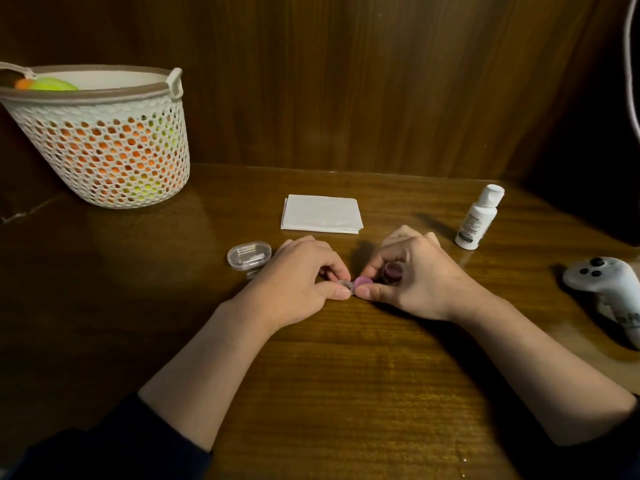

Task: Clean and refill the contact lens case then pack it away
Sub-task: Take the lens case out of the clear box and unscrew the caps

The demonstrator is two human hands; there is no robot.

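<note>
Both hands meet at the middle of the wooden table, forearms resting on it. The left hand pinches a small clear part of the lens case between thumb and forefinger, low over the tabletop. The right hand grips a pink cap between thumb and forefinger, right against that clear part, so the two pieces touch where the fingertips come together. Tucked under the curled fingers of the same right hand is a second, darker purple cap (whether it sits on a well of the case or is loose in the hand cannot be told, since the fingers hide its base). Just left of the left hand lies a clear plastic box with rounded corners, lid shut, flat on the table. Behind the hands, a folded white tissue lies flat. To the right of it, a small white bottle stands upright with its cap on, well apart from the hands. At the far left stands a white mesh basket with orange and green things showing through its holes. At the right edge lies a pale game controller.
</note>
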